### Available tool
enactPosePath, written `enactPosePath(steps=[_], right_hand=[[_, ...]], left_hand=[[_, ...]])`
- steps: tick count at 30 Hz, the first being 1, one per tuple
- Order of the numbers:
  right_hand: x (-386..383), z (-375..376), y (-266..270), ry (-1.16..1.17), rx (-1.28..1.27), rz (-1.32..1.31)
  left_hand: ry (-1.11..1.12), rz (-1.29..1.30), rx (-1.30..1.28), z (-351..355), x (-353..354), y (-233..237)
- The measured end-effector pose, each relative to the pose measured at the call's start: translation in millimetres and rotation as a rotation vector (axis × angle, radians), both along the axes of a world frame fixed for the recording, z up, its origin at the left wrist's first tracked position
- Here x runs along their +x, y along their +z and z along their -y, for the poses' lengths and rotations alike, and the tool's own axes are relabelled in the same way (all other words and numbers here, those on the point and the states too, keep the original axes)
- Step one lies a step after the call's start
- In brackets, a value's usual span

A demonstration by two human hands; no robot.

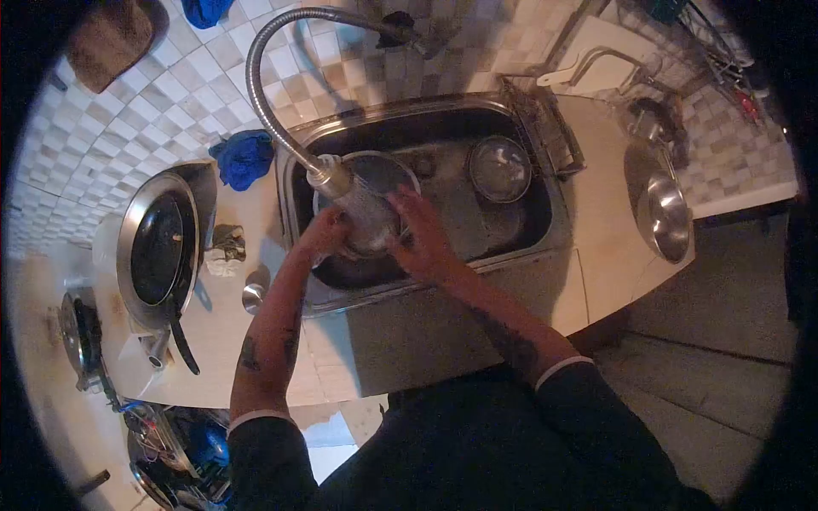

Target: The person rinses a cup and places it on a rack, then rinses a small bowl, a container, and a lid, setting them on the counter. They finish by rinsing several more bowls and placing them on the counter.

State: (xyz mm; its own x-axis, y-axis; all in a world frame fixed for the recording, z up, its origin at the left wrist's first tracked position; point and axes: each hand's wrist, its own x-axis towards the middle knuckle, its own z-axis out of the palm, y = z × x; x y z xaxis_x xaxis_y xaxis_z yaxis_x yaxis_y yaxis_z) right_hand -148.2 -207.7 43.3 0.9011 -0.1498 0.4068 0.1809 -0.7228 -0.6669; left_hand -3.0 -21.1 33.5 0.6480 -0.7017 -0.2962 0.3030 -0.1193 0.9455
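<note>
Both hands are over the left side of the metal sink (pixel 554 223), under a stream of water from the flexible faucet (pixel 335 180). My left hand (pixel 325 235) is curled at the left of the stream, fingers closed toward the middle. Opposite it, my right hand (pixel 419 241) has its fingers and thumb bent around the other side. Between them is a pale, wet, shiny object (pixel 372 232), blurred by the water; I cannot tell its kind. A round pan-like vessel (pixel 407 168) lies under and behind the hands. At the sink's right sits a round glass-looking bowl (pixel 500 169).
A blue cloth (pixel 244 158) lies at the sink's left corner. Further left are a frying pan (pixel 159 247) in a large metal basin (pixel 136 223), and a small metal cup (pixel 254 296). A dark rack (pixel 552 128) and a shiny metal bowl (pixel 669 217) stand to the right.
</note>
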Motion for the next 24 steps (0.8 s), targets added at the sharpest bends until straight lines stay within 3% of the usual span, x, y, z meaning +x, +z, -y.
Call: enactPosePath(steps=[2,5,8,11,14,18,20,21,24], right_hand=[[-0.8,-1.3,-17.4,-0.108,0.347,-0.081],[6.7,-4.3,-17.8,-0.076,0.430,-0.203],[28.8,1.9,-3.1,-0.068,0.519,-0.307],[42.3,20.4,41.3,0.226,-0.013,-0.272],[47.6,53.5,80.0,0.381,-0.578,-0.150],[31.5,113.2,88.0,0.280,-0.555,0.097],[5.3,138.7,107.7,0.162,-0.487,0.113],[-12.6,164.0,120.4,0.091,-0.519,0.089],[-79.2,240.1,139.7,-0.108,-0.484,0.038]], left_hand=[[0.110,-0.142,0.075,7.1,-15.2,4.0],[0.120,-0.231,-0.017,16.3,-27.7,-3.4],[0.279,-0.248,-0.087,33.4,-45.1,-27.3],[0.073,0.278,0.125,19.4,-25.6,-95.8],[0.033,0.736,0.342,33.0,-12.4,-69.3],[0.107,1.060,0.637,57.8,27.2,-122.3],[0.061,1.044,0.805,69.3,39.8,-160.1],[-0.029,0.812,0.768,71.4,37.6,-147.1],[-0.234,1.227,1.242,79.5,50.6,-219.3]])
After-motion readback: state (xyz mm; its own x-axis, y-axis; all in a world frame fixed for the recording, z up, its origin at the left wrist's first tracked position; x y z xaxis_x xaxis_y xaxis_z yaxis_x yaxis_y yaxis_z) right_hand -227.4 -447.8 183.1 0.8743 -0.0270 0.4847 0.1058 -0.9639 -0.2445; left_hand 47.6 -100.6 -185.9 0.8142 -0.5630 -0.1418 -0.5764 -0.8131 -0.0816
